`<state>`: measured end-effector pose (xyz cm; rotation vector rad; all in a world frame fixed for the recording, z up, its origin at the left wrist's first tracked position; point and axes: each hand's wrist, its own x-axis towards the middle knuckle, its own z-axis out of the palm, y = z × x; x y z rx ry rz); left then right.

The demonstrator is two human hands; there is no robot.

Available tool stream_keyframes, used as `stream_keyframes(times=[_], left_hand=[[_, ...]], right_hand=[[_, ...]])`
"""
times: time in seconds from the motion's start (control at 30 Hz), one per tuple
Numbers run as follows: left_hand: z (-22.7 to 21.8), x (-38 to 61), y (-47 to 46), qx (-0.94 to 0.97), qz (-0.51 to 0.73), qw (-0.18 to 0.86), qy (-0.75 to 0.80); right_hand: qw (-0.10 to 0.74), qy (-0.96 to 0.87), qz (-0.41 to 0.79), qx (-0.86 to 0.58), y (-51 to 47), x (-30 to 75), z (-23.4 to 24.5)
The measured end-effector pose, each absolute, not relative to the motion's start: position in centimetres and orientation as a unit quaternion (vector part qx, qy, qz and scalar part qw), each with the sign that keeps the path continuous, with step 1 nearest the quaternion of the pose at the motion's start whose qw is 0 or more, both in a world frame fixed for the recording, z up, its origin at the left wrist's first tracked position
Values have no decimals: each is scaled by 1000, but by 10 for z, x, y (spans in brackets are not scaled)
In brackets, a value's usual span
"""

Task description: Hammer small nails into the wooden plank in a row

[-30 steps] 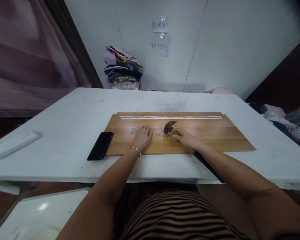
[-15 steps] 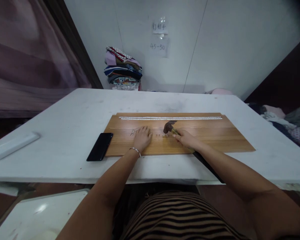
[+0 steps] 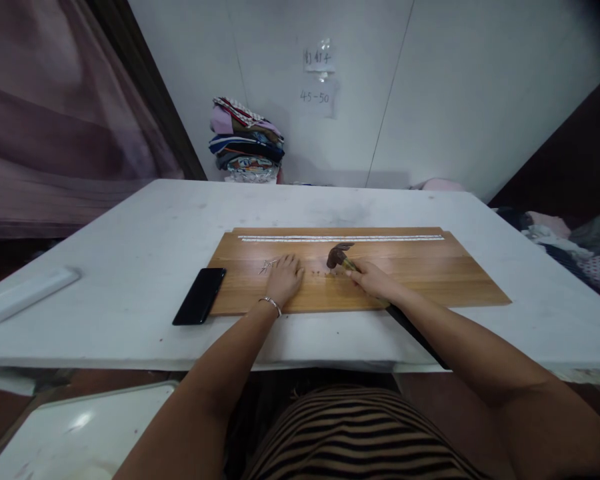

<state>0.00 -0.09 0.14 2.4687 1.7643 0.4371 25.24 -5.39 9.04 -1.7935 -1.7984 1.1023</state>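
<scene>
Wooden board [image 3: 420,273]; right hand [image 3: 375,280] clamped round a hammer [image 3: 339,253] over tiny nails [image 3: 320,271]. Left hand [image 3: 285,279] rests beside them; can't tell if its fingers pinch anything.

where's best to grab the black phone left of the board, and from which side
Pinch the black phone across its two long edges near the middle, coming from above and the left. It lies flat on the table, its far corner close against the wooden board, so its left edge is free.
</scene>
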Motion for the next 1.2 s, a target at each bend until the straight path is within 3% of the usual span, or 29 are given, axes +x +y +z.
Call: stream_keyframes(times=[1.2], left_hand=[[-2, 0, 0, 800, 158, 42, 577]], right_hand=[[188, -638, 397, -632, -53, 252, 84]])
